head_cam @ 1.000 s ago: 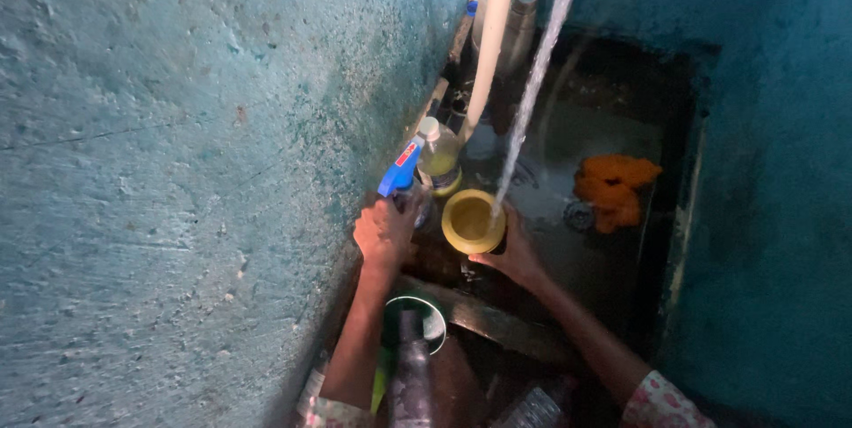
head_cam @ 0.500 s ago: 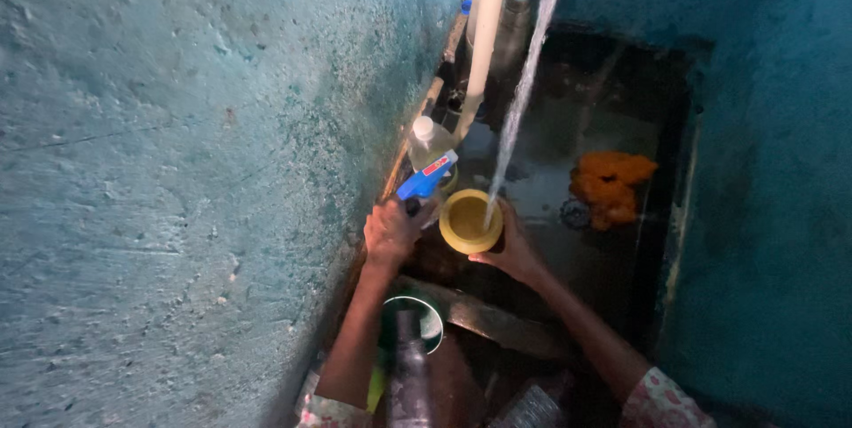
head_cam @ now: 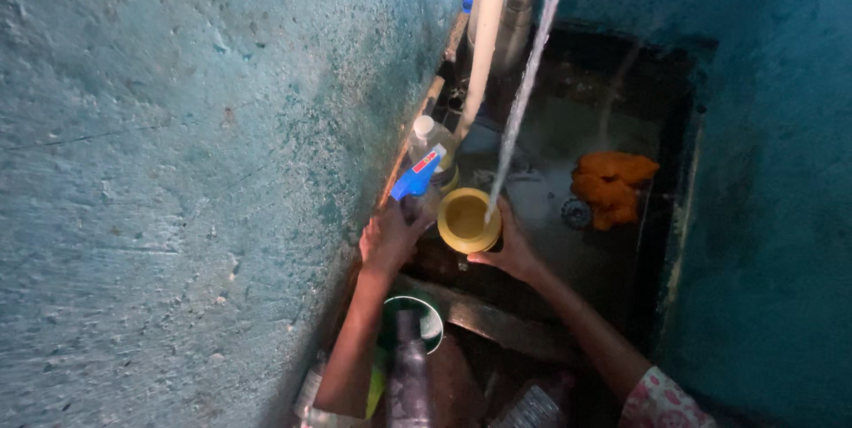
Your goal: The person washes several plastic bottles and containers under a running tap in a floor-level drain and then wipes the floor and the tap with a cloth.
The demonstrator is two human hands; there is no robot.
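Water (head_cam: 524, 91) falls in a thin stream from above into a yellow cup (head_cam: 467, 220), which the right hand (head_cam: 512, 250) grips from the side over the dark sink (head_cam: 612, 250). The left hand (head_cam: 387, 237) is closed around a spray bottle (head_cam: 417, 181) with a blue trigger head, close against the teal wall (head_cam: 195, 188). The likeliest trouble, as I judge it, is overflow: the stream lands near the cup's far rim, so a small tilt would send water over the fingers and loosen a wet grip. The spray bottle stands just beside a pale-capped bottle (head_cam: 431, 139), and a nudge could topple it. An orange cloth (head_cam: 612, 178) lies near the drain (head_cam: 577, 211) and could block it.
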